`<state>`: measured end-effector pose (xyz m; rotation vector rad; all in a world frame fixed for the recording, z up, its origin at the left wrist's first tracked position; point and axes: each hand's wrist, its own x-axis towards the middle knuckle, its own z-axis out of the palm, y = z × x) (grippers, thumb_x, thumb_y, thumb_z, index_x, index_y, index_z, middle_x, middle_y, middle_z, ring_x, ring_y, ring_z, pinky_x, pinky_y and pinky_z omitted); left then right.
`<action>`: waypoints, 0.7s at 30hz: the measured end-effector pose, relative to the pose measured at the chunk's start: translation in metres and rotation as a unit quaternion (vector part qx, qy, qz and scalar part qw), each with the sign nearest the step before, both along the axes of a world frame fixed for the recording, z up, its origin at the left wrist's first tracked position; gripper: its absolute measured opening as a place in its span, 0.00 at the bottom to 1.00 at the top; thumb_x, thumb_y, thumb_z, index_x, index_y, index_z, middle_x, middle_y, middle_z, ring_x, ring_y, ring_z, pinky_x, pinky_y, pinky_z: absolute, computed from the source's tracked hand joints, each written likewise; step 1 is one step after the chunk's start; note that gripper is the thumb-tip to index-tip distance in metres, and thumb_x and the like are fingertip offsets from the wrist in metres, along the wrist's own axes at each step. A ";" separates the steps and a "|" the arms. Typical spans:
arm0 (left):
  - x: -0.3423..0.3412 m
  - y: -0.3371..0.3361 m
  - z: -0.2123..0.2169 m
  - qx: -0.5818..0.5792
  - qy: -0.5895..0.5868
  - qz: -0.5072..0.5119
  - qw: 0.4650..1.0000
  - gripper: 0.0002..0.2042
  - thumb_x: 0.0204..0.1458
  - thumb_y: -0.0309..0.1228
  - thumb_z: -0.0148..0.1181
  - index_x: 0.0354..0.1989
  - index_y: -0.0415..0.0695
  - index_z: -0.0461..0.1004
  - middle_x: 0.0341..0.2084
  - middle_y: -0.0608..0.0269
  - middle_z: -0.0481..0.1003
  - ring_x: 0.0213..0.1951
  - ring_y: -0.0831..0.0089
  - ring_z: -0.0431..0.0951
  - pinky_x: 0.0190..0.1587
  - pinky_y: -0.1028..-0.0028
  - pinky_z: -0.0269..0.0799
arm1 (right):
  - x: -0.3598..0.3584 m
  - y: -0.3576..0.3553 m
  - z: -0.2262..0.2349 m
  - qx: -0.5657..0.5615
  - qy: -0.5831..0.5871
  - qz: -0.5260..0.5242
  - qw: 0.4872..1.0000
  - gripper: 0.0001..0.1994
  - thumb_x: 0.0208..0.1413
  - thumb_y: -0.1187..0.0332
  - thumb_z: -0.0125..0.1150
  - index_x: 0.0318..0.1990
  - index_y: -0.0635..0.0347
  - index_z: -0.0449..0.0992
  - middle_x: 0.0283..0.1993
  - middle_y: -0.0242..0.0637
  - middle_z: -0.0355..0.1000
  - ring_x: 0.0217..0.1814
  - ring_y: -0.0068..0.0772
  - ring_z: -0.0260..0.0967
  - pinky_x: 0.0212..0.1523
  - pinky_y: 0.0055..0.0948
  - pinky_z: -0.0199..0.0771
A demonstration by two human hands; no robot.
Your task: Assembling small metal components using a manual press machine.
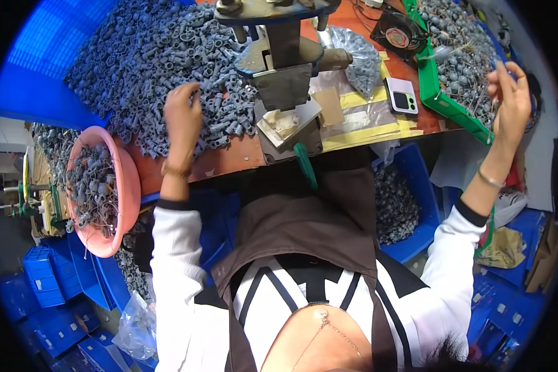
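Observation:
My left hand [183, 118] is over the near edge of a large heap of small grey plastic fittings [167, 56] on the table. Its fingers are bent, with the thumb apart from them, and nothing shows between them. My right hand [511, 105] is raised at the far right, beside a green tray [456, 111] of grey rounded parts with thin stems. Its fingers are spread and look free of any part. Between my hands stands a bench press [282, 87], with a pale block [285, 124] under its head. A green strip [305, 164] hangs from its base.
A pink basin [128, 186] of grey stemmed parts is at the left. A blue bin [409, 204] of parts stands below the table's right side. A phone [402, 96], a bag of fittings [356, 62] and a small black fan [400, 34] are right of the press.

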<state>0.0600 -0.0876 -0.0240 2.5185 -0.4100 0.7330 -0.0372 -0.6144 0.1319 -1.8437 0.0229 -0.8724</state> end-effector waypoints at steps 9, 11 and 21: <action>0.044 -0.001 -0.007 0.236 0.067 0.031 0.969 0.13 0.39 0.30 0.64 0.37 0.46 0.75 0.31 0.58 0.76 0.41 0.57 0.73 0.40 0.59 0.67 | -0.061 0.098 -0.051 0.249 0.093 0.403 0.876 0.16 0.59 0.65 0.53 0.45 0.72 0.67 0.37 0.50 0.72 0.34 0.37 0.76 0.22 0.22 0.74; 0.051 0.004 -0.013 0.224 0.050 -0.006 0.973 0.20 0.38 0.28 0.64 0.44 0.46 0.74 0.33 0.54 0.75 0.39 0.54 0.73 0.41 0.60 0.70 | -0.066 0.105 -0.060 0.226 0.089 0.411 0.879 0.16 0.54 0.64 0.59 0.41 0.70 0.69 0.32 0.50 0.70 0.25 0.34 0.71 0.17 0.23 0.71; -0.067 -0.072 -0.014 -0.444 0.121 -0.148 0.876 0.13 0.46 0.24 0.65 0.40 0.39 0.72 0.39 0.64 0.75 0.42 0.77 0.75 0.48 0.76 0.71 | -0.051 0.151 -0.083 0.203 0.128 0.473 0.848 0.09 0.52 0.70 0.61 0.30 0.70 0.71 0.26 0.52 0.73 0.15 0.31 0.68 0.14 0.21 0.70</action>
